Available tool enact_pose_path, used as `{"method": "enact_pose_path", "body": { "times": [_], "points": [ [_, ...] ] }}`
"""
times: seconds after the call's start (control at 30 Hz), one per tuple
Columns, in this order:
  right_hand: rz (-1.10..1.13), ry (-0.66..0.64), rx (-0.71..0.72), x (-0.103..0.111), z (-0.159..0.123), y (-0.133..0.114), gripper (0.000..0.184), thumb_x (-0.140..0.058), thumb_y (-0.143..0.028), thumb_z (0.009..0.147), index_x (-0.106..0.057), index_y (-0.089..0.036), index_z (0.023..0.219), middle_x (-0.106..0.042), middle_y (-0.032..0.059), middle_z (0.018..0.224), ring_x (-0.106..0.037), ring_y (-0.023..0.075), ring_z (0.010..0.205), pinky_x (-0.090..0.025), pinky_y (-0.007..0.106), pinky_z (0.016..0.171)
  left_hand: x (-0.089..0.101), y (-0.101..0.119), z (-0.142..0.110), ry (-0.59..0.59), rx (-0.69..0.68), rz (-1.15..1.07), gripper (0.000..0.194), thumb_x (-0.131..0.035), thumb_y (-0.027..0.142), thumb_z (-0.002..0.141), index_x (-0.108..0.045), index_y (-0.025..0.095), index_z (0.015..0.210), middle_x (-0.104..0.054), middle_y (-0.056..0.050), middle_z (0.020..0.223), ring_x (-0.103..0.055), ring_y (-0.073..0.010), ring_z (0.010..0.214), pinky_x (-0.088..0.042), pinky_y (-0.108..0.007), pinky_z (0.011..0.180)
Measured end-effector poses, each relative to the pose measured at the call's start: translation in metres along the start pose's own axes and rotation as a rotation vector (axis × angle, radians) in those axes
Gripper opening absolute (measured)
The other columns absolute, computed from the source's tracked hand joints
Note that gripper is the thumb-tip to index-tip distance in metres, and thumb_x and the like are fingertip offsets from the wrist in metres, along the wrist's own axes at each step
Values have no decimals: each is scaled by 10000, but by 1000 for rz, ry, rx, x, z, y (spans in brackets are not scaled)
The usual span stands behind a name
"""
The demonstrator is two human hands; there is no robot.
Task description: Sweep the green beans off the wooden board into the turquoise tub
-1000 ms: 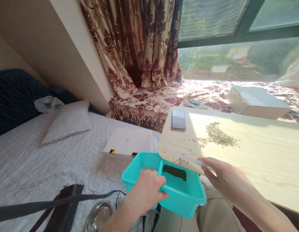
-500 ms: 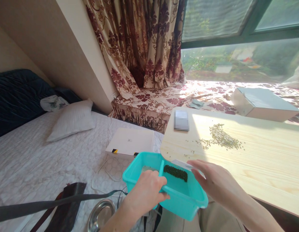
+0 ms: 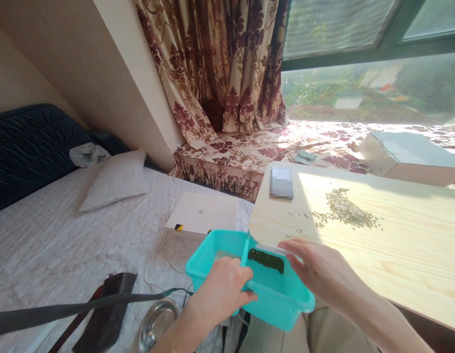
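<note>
Grains [image 3: 354,214] are lying ahead-right on the bench [image 3: 414,245], nearer my right hand [image 3: 315,262]. It's pinching a white strip [image 3: 272,249]; left hand [image 3: 226,283] is gripping the tub [image 3: 275,311].

The head-worn camera looks forward and down, over the wearer's lap [image 3: 324,329] at the bottom edge. Near it, the left hand [image 3: 227,282] and right hand [image 3: 317,267] flank lower centre, the teal bin [image 3: 273,306] between; the window [image 3: 323,95] stands farther off, upper right.
</note>
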State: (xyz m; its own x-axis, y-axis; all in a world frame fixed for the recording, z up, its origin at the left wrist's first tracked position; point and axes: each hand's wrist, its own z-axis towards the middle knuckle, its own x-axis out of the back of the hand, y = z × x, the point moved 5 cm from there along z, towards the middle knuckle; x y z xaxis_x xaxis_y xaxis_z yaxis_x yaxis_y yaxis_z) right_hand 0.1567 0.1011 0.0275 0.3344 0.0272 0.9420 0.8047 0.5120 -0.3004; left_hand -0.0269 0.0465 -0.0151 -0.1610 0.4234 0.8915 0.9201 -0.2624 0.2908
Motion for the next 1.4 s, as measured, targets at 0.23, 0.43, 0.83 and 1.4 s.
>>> {"method": "enact_pose_path", "body": {
  "times": [0.23, 0.43, 0.83, 1.4],
  "points": [
    [-60, 105, -253, 16, -39, 54, 321, -478, -285, 878, -763, -322, 1021, -784, 21, 767, -724, 220, 631, -462, 277, 502, -2, 25, 2, -40, -62, 11, 275, -814, 453, 868, -708, 200, 849, -661, -54, 878, -639, -270, 917, -478, -318, 762],
    [-139, 63, -360, 12, -43, 71, 294, -493, -300, 852, -769, -319, 954, -779, 24, 744, -719, 234, 627, -459, 293, 508, -7, 40, 5, -39, -109, 19, 254, -831, 431, 851, -710, 207, 844, -652, -47, 863, -637, -271, 901, -485, -321, 745],
    [-163, -21, -408, 14, -26, 64, 302, -522, -259, 862, -791, -322, 983, -788, 19, 780, -716, 213, 661, -421, 268, 511, -7, 42, 3, -42, -98, 9, 264, -831, 434, 854, -708, 200, 860, -667, -51, 894, -645, -269, 935, -507, -325, 795],
    [-121, -34, -372, 14, -19, 64, 378, -495, -310, 870, -796, -326, 1099, -812, 36, 890, -748, 239, 756, -493, 296, 590, -5, 39, 5, -39, -97, 23, 285, -819, 455, 863, -692, 202, 832, -660, -41, 879, -643, -261, 912, -480, -311, 741]
  ]
}}
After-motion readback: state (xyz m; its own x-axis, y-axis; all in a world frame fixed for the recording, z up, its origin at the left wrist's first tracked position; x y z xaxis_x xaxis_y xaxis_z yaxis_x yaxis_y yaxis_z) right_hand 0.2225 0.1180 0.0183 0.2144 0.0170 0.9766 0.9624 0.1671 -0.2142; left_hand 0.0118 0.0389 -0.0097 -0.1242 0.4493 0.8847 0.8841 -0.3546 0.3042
